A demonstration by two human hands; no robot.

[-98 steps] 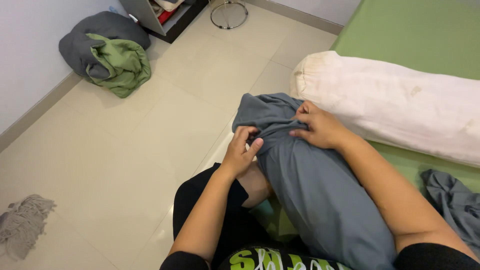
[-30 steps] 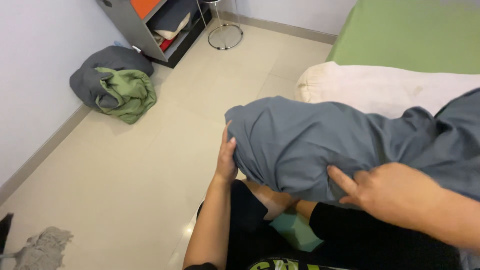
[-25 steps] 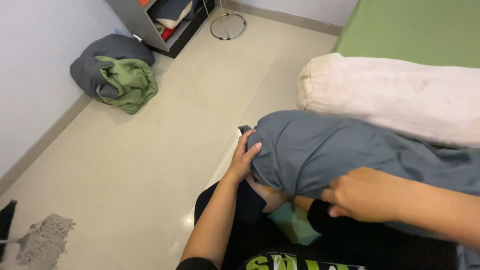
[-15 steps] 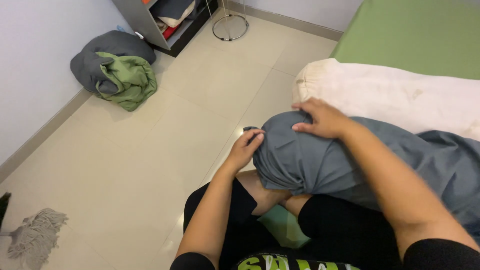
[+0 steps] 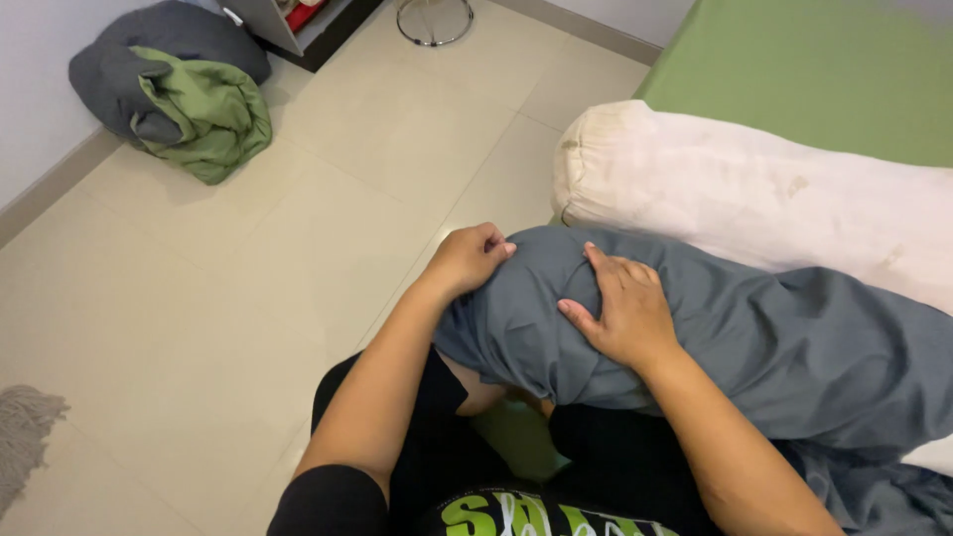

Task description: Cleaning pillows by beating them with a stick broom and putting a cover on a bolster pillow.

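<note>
Both hands had settled on the near end of the grey-covered pillow (image 5: 715,337) across the lap. Half a second earlier the right hand (image 5: 620,313) reached over its top; now it pressed flat on the front, fingers spread. Left hand (image 5: 467,258) curled, pinching the grey cover's edge. That suggested the cover was nearly seated. A bare white bolster (image 5: 754,199) lay just beyond.

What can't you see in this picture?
Head view only:
- What fills the grey cover: cloth hides it.
- Left hand fingertips: curled into the cover.
- Shelf and metal ring: cut off by the top edge.
- Mop: cut off by the left edge.
</note>
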